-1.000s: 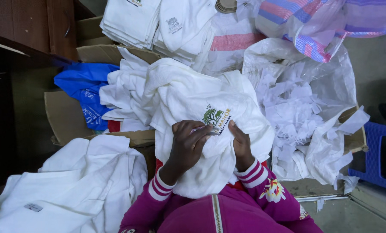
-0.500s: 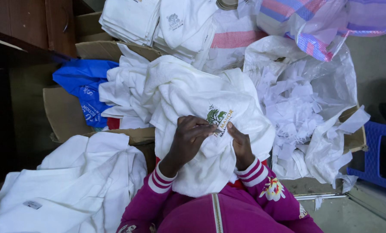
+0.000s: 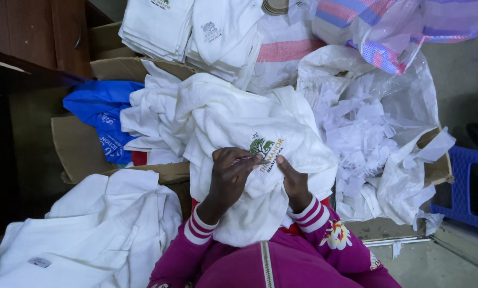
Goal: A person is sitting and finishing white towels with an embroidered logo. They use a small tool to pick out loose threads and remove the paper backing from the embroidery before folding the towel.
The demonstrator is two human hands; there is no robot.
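Grey concrete floor (image 3: 463, 74) carries flattened brown cardboard (image 3: 78, 146); on it lie a crumpled blue plastic bag (image 3: 97, 109), heaped white towels (image 3: 153, 114), and a clear plastic sack of white paper scraps (image 3: 377, 133).

Left hand (image 3: 229, 178) shifted slightly up and toward the embroidered green emblem (image 3: 264, 148) on the white towel (image 3: 249, 128), fingertips now pinched right beside it. Right hand (image 3: 294, 184) edged up a little under the emblem. Towel folds bunched a touch tighter around both hands.
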